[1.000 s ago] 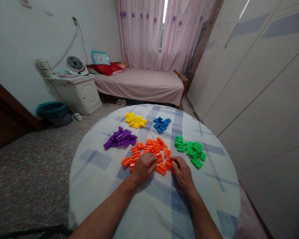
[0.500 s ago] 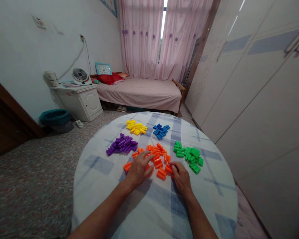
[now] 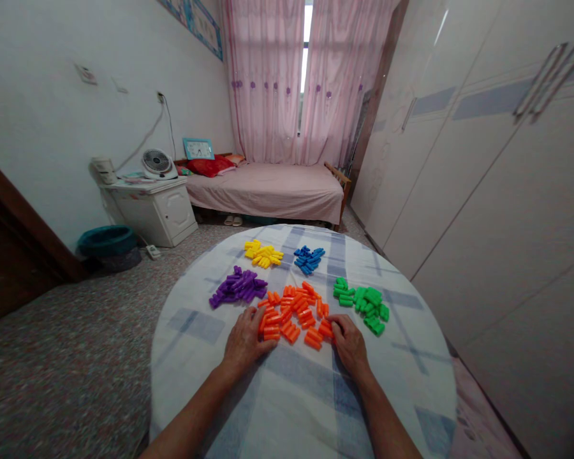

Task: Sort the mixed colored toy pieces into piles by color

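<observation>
in the head view, which is the only one, the orange pieces [image 3: 297,302] lie in a loose, spread group on the cloth-covered table [image 3: 291,408], in front of the person and between the two hands. the left hand [image 3: 243,341] is curved at the left edge of this group; its thumb stands apart from the fingers, with some orange pieces between them. the right hand [image 3: 350,344] is at the right edge, its fingers bent close together and touching an orange piece; the thumb is partly hidden, so i cannot tell if it pinches this piece or only rests there.

the purple pieces [image 3: 239,285] lie just beside, at the left; the yellow pieces [image 3: 264,255] and the blue pieces [image 3: 309,260] are farther back, and the green pieces [image 3: 369,299] are at the right, each colour apart.

the step in hand, i judge, is arranging the orange pieces from both sides. the next move calls for light, even pushing with low fingers, because a hard push could scatter them.
</observation>
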A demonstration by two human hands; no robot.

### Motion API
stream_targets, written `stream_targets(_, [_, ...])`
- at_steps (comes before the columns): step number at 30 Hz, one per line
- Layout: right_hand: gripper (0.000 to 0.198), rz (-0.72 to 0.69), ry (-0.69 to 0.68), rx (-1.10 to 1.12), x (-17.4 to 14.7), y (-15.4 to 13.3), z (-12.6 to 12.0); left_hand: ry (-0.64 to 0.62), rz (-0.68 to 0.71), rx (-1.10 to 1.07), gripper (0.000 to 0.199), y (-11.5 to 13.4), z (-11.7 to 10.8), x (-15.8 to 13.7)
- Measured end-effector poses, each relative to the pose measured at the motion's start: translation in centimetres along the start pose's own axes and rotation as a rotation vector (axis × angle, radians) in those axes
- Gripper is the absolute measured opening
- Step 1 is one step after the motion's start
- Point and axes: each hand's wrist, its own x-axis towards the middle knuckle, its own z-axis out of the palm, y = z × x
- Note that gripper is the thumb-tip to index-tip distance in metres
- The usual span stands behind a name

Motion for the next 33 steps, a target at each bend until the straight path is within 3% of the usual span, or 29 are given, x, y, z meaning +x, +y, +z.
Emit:
stream_targets(12, [0.025, -0.003, 0.009, -0.002, -0.1, -0.6, -0.1, 0.067, 0.034, -0.259, 0.043, 4.2, 5.3, 8.4])
stream_targets(17, [0.025, 0.002, 0.005, 0.01, -0.1, -0.3, -0.1, 0.077, 0.103, -0.299, 0.047, 5.2, 6.2, 10.9])
stream_targets(20, [0.027, 0.005, 0.022, 0.025, -0.1, -0.4, -0.1, 0.13, 0.162, -0.206, 0.053, 5.9, 5.7, 9.7])
stream_targets(23, [0.03, 0.015, 0.03, 0.044, -0.1, -0.7, -0.2, 0.151, 0.315, -0.104, 0.05, 6.5, 5.1, 6.3])
stream_targets(26, [0.033, 0.028, 0.047, 0.073, 0.0, -0.7, -0.2, 0.0, 0.562, -0.084, 0.051, 6.8, 4.9, 2.8])
stream_targets(28, [0.035, 0.042, 0.071, 0.089, 0.0, -0.5, -0.2, -0.08, 0.655, -0.064, 0.055, 6.9, 5.0, 1.5])
stream_targets(33, [0.032, -0.011, 0.104, 0.083, -0.2, 0.3, -0.1, -0.037, 0.668, 0.007, 0.039, 7.8, 5.7, 2.0])
